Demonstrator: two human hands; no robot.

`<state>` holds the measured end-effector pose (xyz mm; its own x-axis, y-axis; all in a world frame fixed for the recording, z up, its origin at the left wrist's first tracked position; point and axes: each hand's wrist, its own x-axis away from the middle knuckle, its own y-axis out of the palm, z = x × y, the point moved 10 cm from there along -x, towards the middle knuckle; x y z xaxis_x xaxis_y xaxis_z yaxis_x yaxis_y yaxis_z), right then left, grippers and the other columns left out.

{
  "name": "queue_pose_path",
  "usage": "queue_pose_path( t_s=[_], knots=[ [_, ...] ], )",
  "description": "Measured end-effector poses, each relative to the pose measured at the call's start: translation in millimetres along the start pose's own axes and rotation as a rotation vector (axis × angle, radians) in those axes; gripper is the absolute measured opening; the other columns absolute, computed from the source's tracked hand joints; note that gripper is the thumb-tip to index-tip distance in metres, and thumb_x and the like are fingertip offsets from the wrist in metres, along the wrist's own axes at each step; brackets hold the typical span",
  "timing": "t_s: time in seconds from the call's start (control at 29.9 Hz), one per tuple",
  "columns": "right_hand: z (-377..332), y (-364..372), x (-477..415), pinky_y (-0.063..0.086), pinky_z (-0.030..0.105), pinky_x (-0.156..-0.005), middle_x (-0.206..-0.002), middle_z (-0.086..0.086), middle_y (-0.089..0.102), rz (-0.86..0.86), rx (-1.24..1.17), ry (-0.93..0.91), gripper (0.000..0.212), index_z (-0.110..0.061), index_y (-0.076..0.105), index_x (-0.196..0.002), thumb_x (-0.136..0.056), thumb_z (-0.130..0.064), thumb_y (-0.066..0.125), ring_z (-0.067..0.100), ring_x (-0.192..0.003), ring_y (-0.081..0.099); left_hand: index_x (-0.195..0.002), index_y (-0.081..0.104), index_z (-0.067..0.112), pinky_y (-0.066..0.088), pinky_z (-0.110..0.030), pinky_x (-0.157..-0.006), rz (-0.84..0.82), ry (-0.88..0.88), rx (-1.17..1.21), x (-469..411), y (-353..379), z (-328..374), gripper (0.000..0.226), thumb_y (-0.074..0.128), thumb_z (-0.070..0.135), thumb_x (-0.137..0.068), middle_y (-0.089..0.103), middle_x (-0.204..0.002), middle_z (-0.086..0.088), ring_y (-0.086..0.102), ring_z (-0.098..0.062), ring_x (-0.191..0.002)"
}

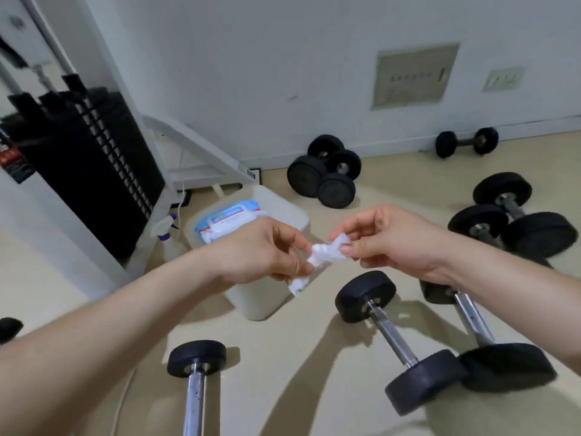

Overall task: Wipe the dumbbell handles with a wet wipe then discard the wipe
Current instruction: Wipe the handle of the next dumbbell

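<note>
Head view: a crumpled white wipe [323, 256] hangs in the air between the two hands, above the floor [283, 388] and just in front of a white bin [273, 300]. The left grip [267, 250] pinches the wipe's lower left end, with a loose tail of it hanging below the fingers. The right grip [386, 237] pinches the upper right end between thumb and fingertips, so each grip is grasping the wipe.

Below the wipe lies the nearest dumbbell [396, 338], its steel handle bare and its black ends on the floor. A second dumbbell [478, 328] lies just beside it on the right, touching it at the near end and partly hidden by the right forearm. A third dumbbell [195, 372] lies apart at the lower left, cut off by the picture's edge.

A blue pack of wipes [229, 218] sits in the bin's open top, and a spray bottle [168, 234] stands just left of the bin. Behind these stands a weight machine [88, 165] with its black stack. More dumbbells [327, 171] lie near the wall.
</note>
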<state>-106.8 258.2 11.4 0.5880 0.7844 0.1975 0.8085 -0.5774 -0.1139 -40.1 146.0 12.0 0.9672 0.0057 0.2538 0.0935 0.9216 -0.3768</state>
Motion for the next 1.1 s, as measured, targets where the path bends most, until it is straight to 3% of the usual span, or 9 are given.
queue_pose_path(
  t_s=[0.1,0.27,0.4,0.5,0.6,0.7,0.8,0.94,1.1],
  knots=[
    [24.7,-40.8,20.7,0.046,0.018,-0.055,-0.069,0.002,0.063,0.109,-0.197,0.036,0.012,-0.010,0.074,-0.076,-0.073,0.000,0.070,0.008,-0.061,0.053,-0.074,0.069,0.015,0.048,-0.020,-0.067,-0.049,0.054,0.007,-30.6,35.7,14.3,0.017,0.073,0.000,-0.078,0.062,-0.068,-0.005,0.055,-0.013,-0.065],
    [61.4,-76.2,45.4,0.050,0.021,-0.053,-0.093,0.011,0.069,0.185,-0.626,0.004,0.006,-0.009,0.066,-0.084,-0.080,-0.013,0.064,0.015,-0.079,0.064,-0.078,0.062,0.006,0.045,-0.024,-0.072,-0.056,0.136,0.297,-73.8,88.8,21.1,0.021,0.080,0.002,-0.067,0.059,-0.080,-0.017,0.056,-0.021,-0.073],
    [99.0,-95.2,60.3,0.043,0.016,-0.044,-0.081,0.009,0.066,0.357,-0.762,-0.026,0.008,-0.012,0.061,-0.082,-0.078,-0.018,0.064,0.011,-0.062,0.059,-0.078,0.061,0.014,0.047,-0.029,-0.070,-0.117,0.119,0.561,-95.7,143.4,5.9,0.032,0.085,0.001,-0.060,0.054,-0.085,-0.018,0.054,-0.026,-0.079],
    [129.1,-116.0,73.3,0.042,0.024,-0.048,-0.067,0.007,0.057,0.586,-0.649,-0.040,0.023,-0.010,0.061,-0.078,-0.066,-0.024,0.073,0.014,-0.054,0.048,-0.096,0.059,0.019,0.045,-0.028,-0.063,-0.036,0.116,0.637,-99.1,168.2,-7.2,0.044,0.081,0.009,-0.060,0.055,-0.091,-0.010,0.053,-0.023,-0.075],
    [148.8,-122.5,83.8,0.051,0.045,-0.067,-0.068,0.015,0.056,0.694,-0.567,-0.012,0.030,-0.007,0.062,-0.077,-0.062,-0.028,0.078,0.027,-0.065,0.050,-0.086,0.067,0.017,0.045,-0.018,-0.057,0.117,0.135,0.519,-99.1,182.4,-14.9,0.025,0.083,0.015,-0.068,0.061,-0.075,-0.003,0.055,-0.015,-0.067],
    [152.0,-120.1,86.8,0.043,0.031,-0.052,-0.061,0.009,0.050,0.677,-0.571,-0.017,0.030,-0.007,0.060,-0.077,-0.061,-0.028,0.075,0.020,-0.055,0.042,-0.079,0.069,0.011,0.045,-0.021,-0.060,0.203,0.089,0.564,-97.8,189.5,-30.3,0.005,0.073,0.009,-0.081,0.066,-0.071,-0.006,0.058,-0.015,-0.064],
    [154.9,-118.9,89.0,0.035,0.017,-0.045,-0.064,0.004,0.049,0.604,-0.692,-0.074,0.025,-0.004,0.059,-0.083,-0.068,-0.021,0.069,0.010,-0.053,0.038,-0.082,0.065,0.008,0.047,-0.023,-0.058,0.185,-0.003,0.833,-96.5,196.4,-50.0,0.012,0.058,0.003,-0.089,0.068,-0.079,-0.010,0.059,-0.020,-0.070],
    [166.0,-119.0,97.0,0.040,0.018,-0.052,-0.067,-0.001,0.051,0.552,-0.656,-0.027,0.033,-0.004,0.067,-0.103,-0.074,-0.019,0.068,0.009,-0.057,0.041,-0.100,0.059,0.004,0.054,-0.028,-0.065,0.194,-0.082,1.231,-96.0,199.9,-67.0,0.016,0.043,0.006,-0.098,0.063,-0.085,-0.011,0.061,-0.019,-0.072],
    [166.4,-123.4,105.6,0.050,0.023,-0.073,-0.089,0.006,0.066,0.511,-0.218,0.135,0.019,-0.021,0.072,-0.104,-0.089,-0.025,0.061,0.014,-0.079,0.058,-0.101,0.055,0.008,0.047,-0.026,-0.054,0.243,-0.013,1.073,-89.2,193.6,-61.2,0.020,0.053,-0.006,-0.087,0.061,-0.078,-0.010,0.055,-0.021,-0.064]
  ],
)
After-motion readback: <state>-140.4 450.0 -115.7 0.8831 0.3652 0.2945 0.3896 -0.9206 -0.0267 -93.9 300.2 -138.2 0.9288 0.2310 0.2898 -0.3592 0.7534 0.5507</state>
